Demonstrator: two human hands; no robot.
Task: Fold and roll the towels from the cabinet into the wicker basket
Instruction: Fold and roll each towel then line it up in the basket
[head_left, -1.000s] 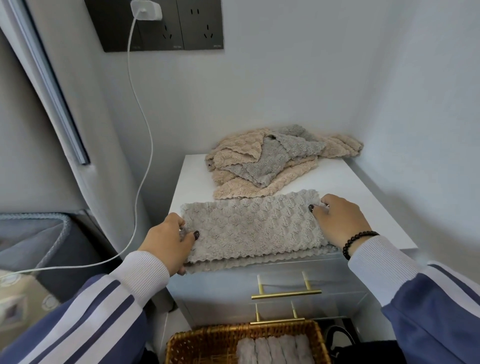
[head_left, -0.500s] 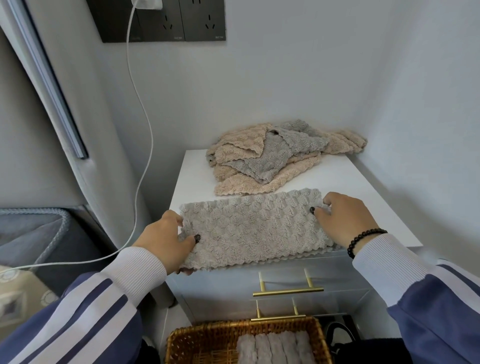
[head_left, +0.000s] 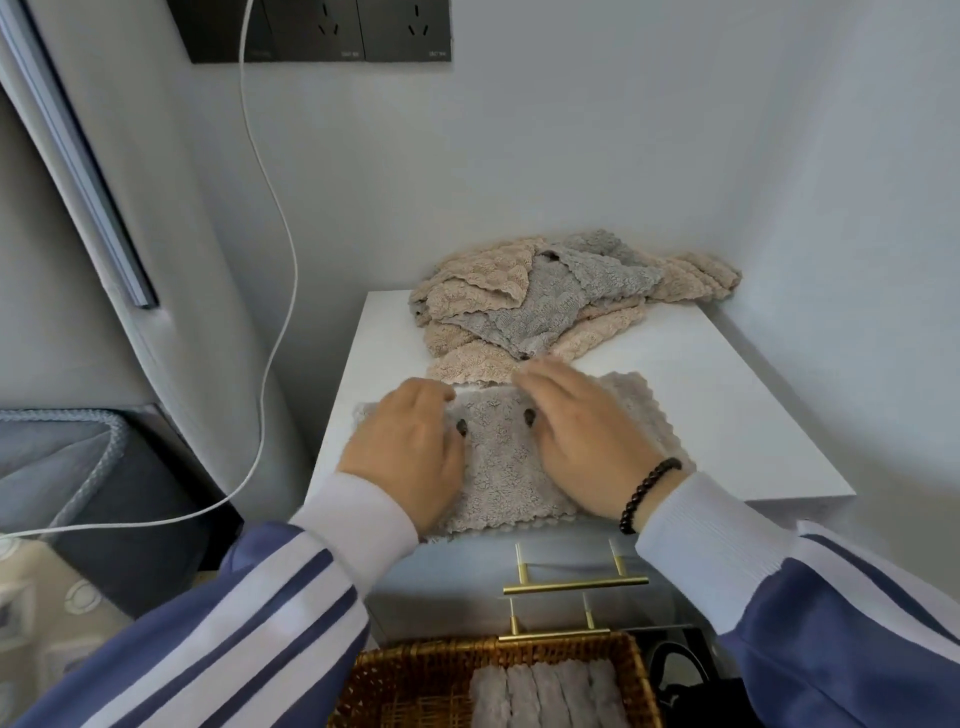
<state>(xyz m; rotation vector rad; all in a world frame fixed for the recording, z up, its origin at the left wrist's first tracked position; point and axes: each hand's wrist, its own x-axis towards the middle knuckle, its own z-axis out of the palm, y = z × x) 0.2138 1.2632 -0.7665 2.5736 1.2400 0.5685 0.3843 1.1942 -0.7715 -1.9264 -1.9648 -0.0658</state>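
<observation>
A folded grey towel (head_left: 501, 467) lies at the front edge of the white cabinet top (head_left: 727, 415). My left hand (head_left: 410, 452) rests on its left part, fingers bent downward over the cloth. My right hand (head_left: 582, 431) lies flat on its right part with straight fingers, thumbs facing each other near the middle. Behind them sits a loose pile of beige and grey towels (head_left: 561, 301). Below, the wicker basket (head_left: 415, 680) holds several rolled grey towels (head_left: 545, 696).
White walls close in the cabinet at the back and right. A white cable (head_left: 270, 249) hangs from the dark wall sockets (head_left: 322, 31) on the left. Gold drawer handles (head_left: 574, 584) sit under the cabinet top. A dark grey seat (head_left: 62, 478) stands at left.
Both hands have left the towel's two ends and moved inward onto its middle. The view has tilted down, showing more of the basket.
</observation>
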